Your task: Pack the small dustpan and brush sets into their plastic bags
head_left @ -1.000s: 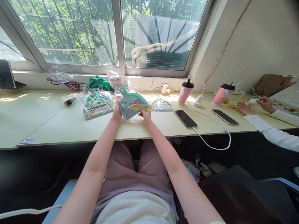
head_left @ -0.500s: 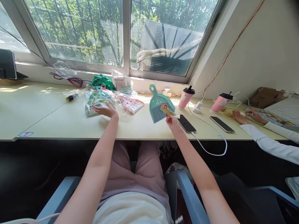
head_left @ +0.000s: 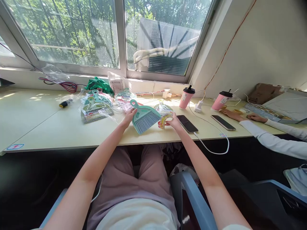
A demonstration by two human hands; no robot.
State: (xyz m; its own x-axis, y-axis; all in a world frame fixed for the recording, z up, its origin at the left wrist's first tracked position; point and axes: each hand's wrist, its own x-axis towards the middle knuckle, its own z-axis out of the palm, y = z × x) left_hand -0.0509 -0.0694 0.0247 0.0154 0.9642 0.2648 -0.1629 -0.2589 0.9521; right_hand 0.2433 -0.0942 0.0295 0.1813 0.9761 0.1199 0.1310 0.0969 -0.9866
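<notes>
My left hand (head_left: pixel 129 116) grips the handle end of a mint-green dustpan (head_left: pixel 143 117), its wide end pointing right. A grey-bristled brush (head_left: pixel 146 122) is nested in it. My right hand (head_left: pixel 174 122) pinches a curled yellow printed card (head_left: pixel 163 122), bent into an arch beside the dustpan's right edge. Just behind the card is what looks like another small dustpan set (head_left: pixel 163 107), partly hidden; I cannot tell whether my right hand also touches it. Left of my left hand lies a pile of wrapped dustpan sets (head_left: pixel 97 107).
A phone (head_left: pixel 187 124) on a white cable lies by my right hand, with a pink cup (head_left: pixel 186 98) behind. Further right are a second phone (head_left: pixel 223 122), another pink cup (head_left: pixel 221 101) and another person's hands (head_left: pixel 232 115). A yellow-black screwdriver-like handle (head_left: pixel 65 103) lies left.
My left hand has moved right from the pile and now holds the green dustpan's handle. The dustpan has turned and shifted left. My right hand now holds the card, bent, apart from the dustpan.
</notes>
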